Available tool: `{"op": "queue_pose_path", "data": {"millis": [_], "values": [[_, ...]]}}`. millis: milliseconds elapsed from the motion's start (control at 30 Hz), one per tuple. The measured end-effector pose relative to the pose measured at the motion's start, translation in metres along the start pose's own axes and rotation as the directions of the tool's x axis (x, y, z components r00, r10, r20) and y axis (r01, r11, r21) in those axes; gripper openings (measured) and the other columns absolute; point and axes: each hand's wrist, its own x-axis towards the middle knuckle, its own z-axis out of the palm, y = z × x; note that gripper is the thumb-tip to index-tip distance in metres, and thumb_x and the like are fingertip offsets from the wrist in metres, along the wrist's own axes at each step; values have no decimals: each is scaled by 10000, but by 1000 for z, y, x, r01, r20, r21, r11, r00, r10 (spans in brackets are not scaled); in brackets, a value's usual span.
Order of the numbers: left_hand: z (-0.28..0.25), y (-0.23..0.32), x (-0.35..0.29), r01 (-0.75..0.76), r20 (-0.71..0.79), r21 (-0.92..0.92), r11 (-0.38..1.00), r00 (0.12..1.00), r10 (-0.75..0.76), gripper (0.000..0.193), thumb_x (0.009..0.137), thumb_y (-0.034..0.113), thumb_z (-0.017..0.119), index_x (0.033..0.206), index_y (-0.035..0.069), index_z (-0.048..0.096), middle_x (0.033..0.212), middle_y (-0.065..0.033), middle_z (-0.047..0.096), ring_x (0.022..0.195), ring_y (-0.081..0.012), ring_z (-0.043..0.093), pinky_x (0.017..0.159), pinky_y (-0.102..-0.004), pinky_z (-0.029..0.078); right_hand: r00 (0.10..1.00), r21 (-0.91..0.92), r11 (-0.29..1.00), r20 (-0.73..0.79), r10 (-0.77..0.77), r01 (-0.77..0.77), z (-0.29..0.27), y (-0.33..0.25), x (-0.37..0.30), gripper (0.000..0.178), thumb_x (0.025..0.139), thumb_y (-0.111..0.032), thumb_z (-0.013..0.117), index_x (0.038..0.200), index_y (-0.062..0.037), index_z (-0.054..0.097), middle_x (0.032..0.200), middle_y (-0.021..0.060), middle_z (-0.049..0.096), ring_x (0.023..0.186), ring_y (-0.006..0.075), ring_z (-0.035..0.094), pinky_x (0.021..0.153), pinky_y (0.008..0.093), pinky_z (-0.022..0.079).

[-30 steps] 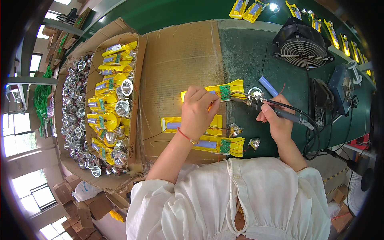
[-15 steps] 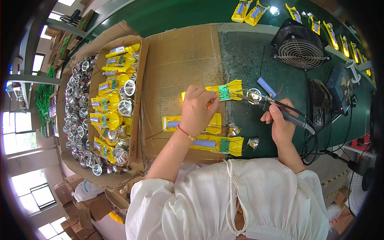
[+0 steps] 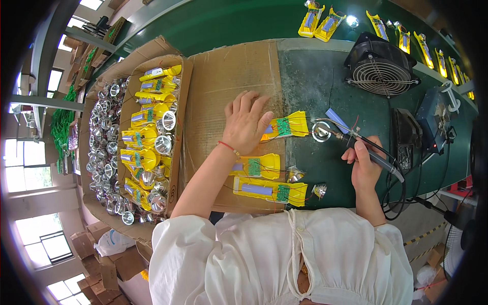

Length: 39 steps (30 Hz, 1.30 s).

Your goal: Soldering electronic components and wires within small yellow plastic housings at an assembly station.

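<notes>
My left hand (image 3: 246, 122) lies with fingers spread over the cardboard, covering the left end of a yellow plastic housing (image 3: 300, 123). That housing holds a lilac battery and a green circuit board (image 3: 283, 127) with thin wires. My right hand (image 3: 365, 163) grips a soldering iron (image 3: 373, 156), its tip by a round reflector (image 3: 321, 131). A loose lilac battery (image 3: 337, 120) rests just beyond the iron. Nearer to me lie a second yellow housing (image 3: 272, 165) and a third one (image 3: 244, 182), with a small reflector (image 3: 295, 174) and another reflector (image 3: 319, 190) at their right ends.
At left stands a cardboard box (image 3: 184, 96) of yellow housings and many shiny reflectors. A black fan (image 3: 382, 66) sits at the back right, before a blue soldering station (image 3: 431, 119) with cables. More yellow housings (image 3: 377, 25) line the green bench behind.
My left hand has let go of the wires, spread its fingers and shifted slightly left. The soldering iron has drawn back to the right and nearer me, away from the circuit board.
</notes>
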Motion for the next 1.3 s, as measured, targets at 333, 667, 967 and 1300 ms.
{"op": "queue_pose_path", "data": {"millis": [333, 667, 967, 1300], "values": [[-37, 2, 4, -63, 176, -163, 985, 980, 92, 529, 737, 342, 612, 1167, 77, 455, 1123, -121, 460, 1054, -301, 435, 905, -398, 327, 999, 6, 1000, -36, -6, 7, -7, 0, 5, 100, 800, -40, 559, 764, -7, 472, 567, 68, 505, 459, 126, 494, 473, 266, 462], [-27, -84, 135, 112, -256, 33, 993, 961, -100, 427, 753, 252, 643, 1107, 55, 510, 1008, -168, 510, 936, -314, 511, 779, -386, 441, 998, -6, 1000, -51, -26, 26, -11, 1, -1, 105, 807, -33, 545, 791, -6, 445, 569, 74, 504, 472, 132, 503, 491, 281, 482], [-11, -110, 150, 352, -253, 102, 930, 914, -318, 566, 789, 271, 577, 1291, 136, 354, 1299, -166, 374, 1136, -337, 435, 921, -383, 381, 1000, -55, 998, -22, 17, -19, -6, 2, -8, 100, 811, -28, 534, 791, -4, 439, 577, 83, 516, 485, 146, 525, 483, 256, 460], [-71, -20, -67, 54, 468, -277, 959, 879, 85, 462, 628, 100, 694, 1071, 57, 570, 1010, -134, 556, 958, -299, 525, 840, -350, 433, 997, -93, 995, 61, -42, 48, -1, 1, -14, 114, 825, -90, 538, 816, 9, 481, 612, 61, 480, 484, 120, 465, 495, 276, 450]]}}
